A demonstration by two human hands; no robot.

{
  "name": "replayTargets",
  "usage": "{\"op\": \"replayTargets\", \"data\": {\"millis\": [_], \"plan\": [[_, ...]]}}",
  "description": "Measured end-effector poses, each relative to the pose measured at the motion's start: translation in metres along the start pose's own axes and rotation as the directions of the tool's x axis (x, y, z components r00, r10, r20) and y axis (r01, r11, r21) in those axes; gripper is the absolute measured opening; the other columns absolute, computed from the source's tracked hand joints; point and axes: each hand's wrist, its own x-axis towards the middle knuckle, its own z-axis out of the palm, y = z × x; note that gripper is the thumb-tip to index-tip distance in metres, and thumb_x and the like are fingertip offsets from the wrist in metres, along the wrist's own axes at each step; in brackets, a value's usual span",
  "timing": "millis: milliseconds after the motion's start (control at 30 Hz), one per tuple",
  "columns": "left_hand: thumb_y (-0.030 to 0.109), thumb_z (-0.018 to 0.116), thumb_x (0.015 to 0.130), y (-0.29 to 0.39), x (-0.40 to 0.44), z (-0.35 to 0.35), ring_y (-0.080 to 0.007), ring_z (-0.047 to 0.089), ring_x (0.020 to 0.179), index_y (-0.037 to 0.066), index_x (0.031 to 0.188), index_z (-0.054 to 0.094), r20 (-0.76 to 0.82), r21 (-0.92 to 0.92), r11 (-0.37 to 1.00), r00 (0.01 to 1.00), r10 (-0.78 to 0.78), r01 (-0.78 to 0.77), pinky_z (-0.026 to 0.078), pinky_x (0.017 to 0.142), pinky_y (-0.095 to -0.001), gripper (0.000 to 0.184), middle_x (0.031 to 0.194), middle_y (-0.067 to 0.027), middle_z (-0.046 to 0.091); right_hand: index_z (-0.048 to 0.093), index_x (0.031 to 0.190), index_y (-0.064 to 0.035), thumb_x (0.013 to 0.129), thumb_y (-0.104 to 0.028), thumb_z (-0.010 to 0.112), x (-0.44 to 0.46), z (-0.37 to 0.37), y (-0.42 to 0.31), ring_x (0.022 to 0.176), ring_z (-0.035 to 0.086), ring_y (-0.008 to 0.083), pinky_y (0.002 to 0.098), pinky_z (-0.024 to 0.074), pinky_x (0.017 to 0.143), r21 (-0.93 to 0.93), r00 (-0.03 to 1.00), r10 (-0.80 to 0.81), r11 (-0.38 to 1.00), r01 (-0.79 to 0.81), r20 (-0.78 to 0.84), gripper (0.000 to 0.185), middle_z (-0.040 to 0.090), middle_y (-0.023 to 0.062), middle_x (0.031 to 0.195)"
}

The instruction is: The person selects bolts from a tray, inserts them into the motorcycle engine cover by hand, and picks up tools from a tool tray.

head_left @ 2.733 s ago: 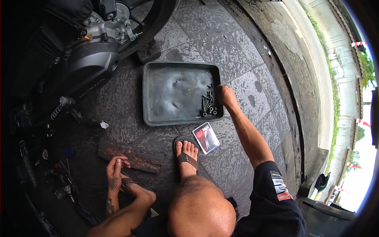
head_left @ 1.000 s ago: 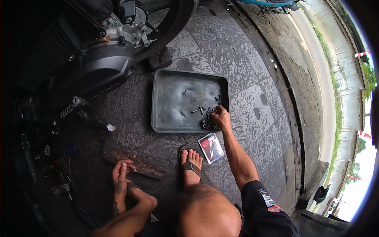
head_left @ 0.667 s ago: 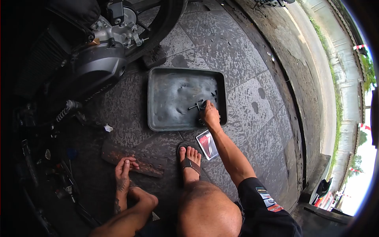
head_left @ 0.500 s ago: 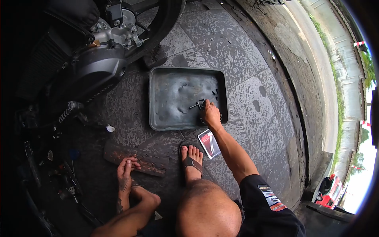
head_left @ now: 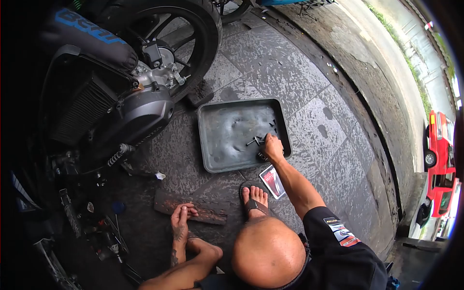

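Note:
In the head view, my right hand (head_left: 273, 148) reaches into a grey rectangular tray (head_left: 205, 140). Its fingers are closed at a small group of dark bolts (head_left: 253, 140), seemingly pinching one; the fingertips partly hide it. Several smaller black screws (head_left: 273, 126) lie by the tray's right wall, and more parts beneath my hand are hard to make out. My left hand (head_left: 181, 216) hovers over or rests at a worn wooden board (head_left: 212, 216), fingers loosely bent and slightly apart, with nothing visible in them.
A motorcycle (head_left: 130, 113) with its rear wheel stands at the upper left. A blister pack (head_left: 273, 182) lies between the tray and my sandalled foot (head_left: 255, 198). Tools (head_left: 113, 241) lie in shadow at lower left. A red vehicle (head_left: 439, 162) is beyond the kerb.
The view has shifted, so the tray, board and motorcycle appear further right and lower. My right hand stays at the bolts in the tray; my left hand keeps its pose by the board.

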Motion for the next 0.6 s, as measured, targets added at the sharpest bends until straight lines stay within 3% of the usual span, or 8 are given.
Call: {"op": "replayTargets", "data": {"millis": [100, 200, 233, 300, 433, 567, 600], "plan": [[0.020, 0.041, 0.098, 0.001, 0.007, 0.001, -0.0156, 0.061, 0.073, 0.000, 0.100, 0.058, 0.014, -0.001, 1.000, 1.000, 0.014, -0.014, 0.052, 0.071, -0.0293, 0.026, 0.080, -0.0079, 0.061, 0.060, 0.090, -0.0006, 0.066, -0.012, 0.067, -0.005, -0.021, -0.003, 0.083, 0.064, 0.0366, 0.0428, 0.0514, 0.074, 0.184, 0.999, 0.037, 0.982, -0.040, 0.019, 0.027, 0.065, 0.0211, 0.087], [0.022, 0.043, 0.097, 0.000, 0.021, 0.005, -0.0173, 0.062, 0.071, -0.001, 0.098, 0.058, 0.092, 0.003, 1.000, 0.996, -0.001, 0.001, 0.054, 0.068, -0.0321, 0.027, 0.079, -0.0086, 0.061, 0.064, 0.093, -0.0032, 0.067, -0.015, 0.071, 0.001, -0.022, 0.008, 0.082, 0.066, 0.0297, 0.0371, 0.0519, 0.075, 0.319, 0.982, 0.171, 0.929, -0.188, 0.080, 0.029, 0.067, 0.0169, 0.087], [0.019, 0.043, 0.097, 0.005, 0.024, 0.009, -0.0156, 0.062, 0.072, -0.001, 0.097, 0.059, 0.107, -0.016, 0.999, 0.994, -0.028, 0.030, 0.053, 0.069, -0.0288, 0.026, 0.079, -0.0076, 0.061, 0.065, 0.093, -0.0031, 0.067, -0.015, 0.072, 0.001, -0.023, 0.008, 0.082, 0.067, 0.0280, 0.0357, 0.0518, 0.075, 0.392, 0.974, 0.206, 0.891, -0.228, 0.098, 0.029, 0.068, 0.0158, 0.086], [0.018, 0.043, 0.097, 0.016, 0.029, 0.020, -0.0154, 0.061, 0.072, -0.001, 0.097, 0.059, 0.109, 0.004, 0.997, 0.991, -0.071, 0.071, 0.052, 0.070, -0.0284, 0.025, 0.079, -0.0078, 0.061, 0.065, 0.092, -0.0026, 0.068, -0.013, 0.071, 0.000, -0.028, 0.005, 0.079, 0.067, 0.0261, 0.0339, 0.0515, 0.075, 0.349, 0.973, 0.212, 0.908, -0.232, 0.095, 0.026, 0.068, 0.0140, 0.083], [0.018, 0.042, 0.097, 0.021, 0.035, 0.040, -0.0150, 0.061, 0.073, -0.001, 0.097, 0.059, 0.154, -0.024, 0.999, 0.987, -0.042, 0.047, 0.051, 0.072, -0.0284, 0.025, 0.079, -0.0079, 0.061, 0.066, 0.091, -0.0036, 0.070, -0.010, 0.069, -0.002, -0.012, 0.012, 0.081, 0.066, 0.0288, 0.0370, 0.0518, 0.074, 0.353, 0.996, 0.089, 0.932, -0.077, -0.016, 0.022, 0.067, 0.0148, 0.083], [0.017, 0.042, 0.097, 0.015, 0.039, 0.041, -0.0147, 0.060, 0.073, -0.001, 0.097, 0.059, 0.183, -0.032, 0.996, 0.980, -0.075, 0.082, 0.051, 0.072, -0.0283, 0.025, 0.079, -0.0079, 0.060, 0.067, 0.090, -0.0073, 0.069, -0.009, 0.068, -0.002, -0.008, 0.007, 0.087, 0.064, 0.0325, 0.0412, 0.0513, 0.074, 0.159, 0.998, -0.048, 0.986, 0.054, -0.040, 0.022, 0.066, 0.0175, 0.091], [0.017, 0.041, 0.097, 0.012, 0.041, 0.040, -0.0146, 0.060, 0.073, -0.001, 0.097, 0.059, 0.178, -0.021, 0.995, 0.980, -0.089, 0.094, 0.051, 0.072, -0.0282, 0.025, 0.078, -0.0077, 0.060, 0.067, 0.091, -0.0068, 0.069, -0.009, 0.067, -0.001, -0.003, 0.005, 0.085, 0.065, 0.0333, 0.0409, 0.0515, 0.073, 0.190, 0.999, 0.011, 0.982, -0.004, -0.035, 0.022, 0.066, 0.0186, 0.090]]}}
